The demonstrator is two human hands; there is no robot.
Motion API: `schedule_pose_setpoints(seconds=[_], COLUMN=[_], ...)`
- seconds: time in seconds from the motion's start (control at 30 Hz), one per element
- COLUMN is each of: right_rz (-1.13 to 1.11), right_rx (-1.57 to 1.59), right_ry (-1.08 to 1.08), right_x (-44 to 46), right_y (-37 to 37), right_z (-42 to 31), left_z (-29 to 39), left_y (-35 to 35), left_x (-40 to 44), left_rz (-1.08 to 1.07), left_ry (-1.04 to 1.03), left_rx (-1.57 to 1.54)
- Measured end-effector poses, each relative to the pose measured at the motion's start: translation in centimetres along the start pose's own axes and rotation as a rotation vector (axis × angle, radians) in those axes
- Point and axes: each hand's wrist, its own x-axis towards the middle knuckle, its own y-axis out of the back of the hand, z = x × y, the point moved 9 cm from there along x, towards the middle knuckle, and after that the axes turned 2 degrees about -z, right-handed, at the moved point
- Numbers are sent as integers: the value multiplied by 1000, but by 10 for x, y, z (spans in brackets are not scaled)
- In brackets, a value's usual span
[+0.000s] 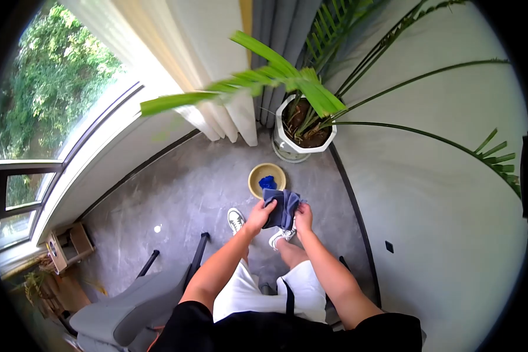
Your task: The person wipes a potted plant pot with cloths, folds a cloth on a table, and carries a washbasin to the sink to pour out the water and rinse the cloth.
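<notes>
A grey-blue cloth (283, 210) hangs between my two hands, bunched and folded. My left hand (260, 215) grips its left edge, fingers closed on it. At the cloth's right edge, my right hand (303, 216) pinches the fabric. Just beyond the cloth, a round yellow basin (256, 183) rests on the grey floor, and a bright blue item (267, 182) lies inside it. The cloth overlaps the near rim of the basin in the view.
Behind the basin stands a white pot (304, 146) with a palm whose green leaves (246, 82) spread overhead. A grey chair (132, 305) is at the lower left, a wooden box (70, 247) by the window. Curtains hang at the back; a wall runs along the right.
</notes>
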Motion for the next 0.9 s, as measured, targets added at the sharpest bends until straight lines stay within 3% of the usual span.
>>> schedule_pose_setpoints(seconds=[0.07, 0.1, 0.13, 0.2, 0.23, 0.27, 0.4, 0.47, 0.5, 0.53, 0.57, 0.6, 0.67, 0.73, 0.8, 0.9], right_rz=[82, -28, -18, -326, -249, -244, 19, 184, 192, 317, 443, 450, 570, 606, 545, 612], right_rx=[489, 718, 730, 914, 755, 765, 692, 741, 749, 735, 711, 719, 695, 665, 946, 927], right_ry=[-272, -330, -332, -507, -342, -346, 119, 145, 139, 341, 539, 545, 701, 766, 924, 997], right_x=[42, 57, 71, 81, 95, 113, 189, 226, 236, 243, 244, 252, 254, 258, 268, 272], right_y=[-9, -22, -23, -59, -52, -58, -28, -17, -20, -7, 5, 3, 7, 7, 9, 22], right_z=[62, 73, 86, 88, 80, 97, 106, 124, 130, 113, 99, 94, 74, 61, 61, 57], left_z=[-10, -22, -32, -41, -40, -40, -26, -6, 4, 18, 22, 42, 55, 55, 55, 56], left_y=[-15, -18, -20, -15, -12, -4, 31, 40, 46, 44, 45, 37, 24, 32, 28, 5], left_x=[29, 46, 67, 100, 116, 133, 200, 215, 220, 225, 236, 227, 227, 245, 251, 242], left_rz=[6, -12, -31, -28, -10, 17, -123, -116, -101, -88, -96, 4, 109, 184, 179, 84], left_ry=[-50, -51, -55, -115, -180, -213, -450, -501, -634, -778, -780, -1018, -1274, -1227, -1294, -1538], left_rx=[-8, -3, 3, 56, 91, 151, 400, 458, 550, 643, 653, 804, 953, 928, 908, 920])
